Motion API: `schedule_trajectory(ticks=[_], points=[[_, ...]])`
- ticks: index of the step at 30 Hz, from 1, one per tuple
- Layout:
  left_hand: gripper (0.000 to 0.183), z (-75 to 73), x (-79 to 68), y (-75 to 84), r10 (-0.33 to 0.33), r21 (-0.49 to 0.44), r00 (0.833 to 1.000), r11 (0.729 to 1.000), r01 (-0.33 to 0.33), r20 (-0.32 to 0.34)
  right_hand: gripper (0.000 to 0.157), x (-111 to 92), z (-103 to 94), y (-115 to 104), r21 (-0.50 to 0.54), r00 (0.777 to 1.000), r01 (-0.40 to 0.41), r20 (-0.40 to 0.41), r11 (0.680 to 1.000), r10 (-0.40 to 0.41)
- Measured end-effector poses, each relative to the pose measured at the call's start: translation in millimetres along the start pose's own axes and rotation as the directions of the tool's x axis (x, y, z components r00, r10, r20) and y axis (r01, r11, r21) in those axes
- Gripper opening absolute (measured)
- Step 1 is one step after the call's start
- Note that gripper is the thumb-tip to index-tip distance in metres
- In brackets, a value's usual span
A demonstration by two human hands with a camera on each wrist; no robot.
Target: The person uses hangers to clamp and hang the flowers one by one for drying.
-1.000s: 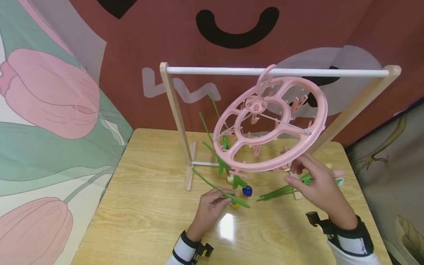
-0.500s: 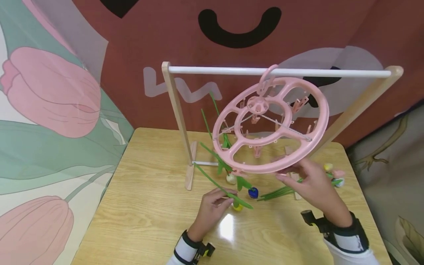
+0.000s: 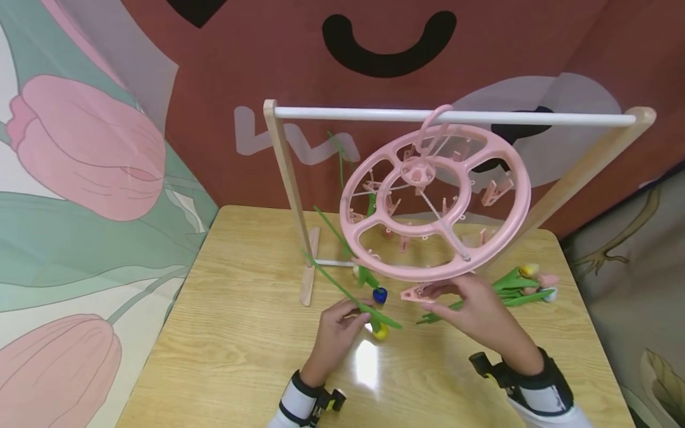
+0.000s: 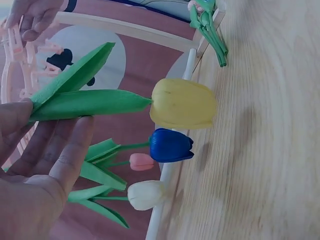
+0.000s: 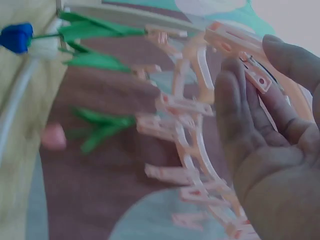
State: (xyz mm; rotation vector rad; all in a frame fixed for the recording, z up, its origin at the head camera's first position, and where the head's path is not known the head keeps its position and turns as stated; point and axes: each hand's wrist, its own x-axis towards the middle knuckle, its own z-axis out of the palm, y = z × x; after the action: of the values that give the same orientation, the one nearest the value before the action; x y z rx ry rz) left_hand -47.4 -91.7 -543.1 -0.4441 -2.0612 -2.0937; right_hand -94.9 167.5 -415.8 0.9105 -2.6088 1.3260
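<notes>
My left hand (image 3: 339,330) pinches an artificial yellow tulip (image 4: 182,103) at its green leaves, with the bloom pointing down above the table. A round pink clip hanger (image 3: 407,273) hangs in front of me. At its near rim, my right hand (image 3: 476,309) grips a pink clothespin (image 5: 225,40) between thumb and fingers; its tip points toward the left hand. Upside down from other pegs hang a blue tulip (image 4: 170,145), a white tulip (image 4: 146,195) and a pink tulip (image 4: 142,162). The ring hides parts of their stems in the head view.
The hanger's hook sits on the white top bar (image 3: 342,113) of a wooden-legged rack (image 3: 289,184). On the table (image 3: 214,356), a bunch of tulips (image 3: 514,285) lies at the right, behind the right hand. A patterned cloth stands behind the rack.
The hanger has turned, carrying its hung tulips left and back. My right hand has moved left along the rim and now holds a clothespin. The left hand has barely shifted.
</notes>
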Motion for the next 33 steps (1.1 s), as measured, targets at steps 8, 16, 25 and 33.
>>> schedule_trajectory(ticks=[8, 16, 25, 33], points=[[0.023, -4.0, 4.9, -3.2, -0.065, -0.018, 0.997, 0.998, 0.065, -0.031, 0.043, 6.9, 30.4, 5.6, 0.092, 0.997, 0.005, -0.082, 0.996, 0.002], [0.023, -4.8, 12.8, -2.5, -0.046, -0.003, 0.998, 0.999, 0.046, -0.049, 0.041, 14.9, 52.2, 10.0, 0.174, 0.992, -0.059, -0.100, 0.983, 0.078], [0.022, -3.7, 20.2, 2.3, 0.024, 0.051, 0.998, 0.998, -0.021, -0.056, 0.037, 28.9, 70.6, 9.3, 0.273, 0.981, -0.034, -0.173, 0.961, 0.084], [0.022, -2.0, 23.5, 2.8, 0.031, 0.107, 0.998, 0.994, -0.025, -0.057, 0.061, 33.8, 78.6, 7.5, 0.327, 0.974, -0.036, -0.198, 0.944, 0.106]])
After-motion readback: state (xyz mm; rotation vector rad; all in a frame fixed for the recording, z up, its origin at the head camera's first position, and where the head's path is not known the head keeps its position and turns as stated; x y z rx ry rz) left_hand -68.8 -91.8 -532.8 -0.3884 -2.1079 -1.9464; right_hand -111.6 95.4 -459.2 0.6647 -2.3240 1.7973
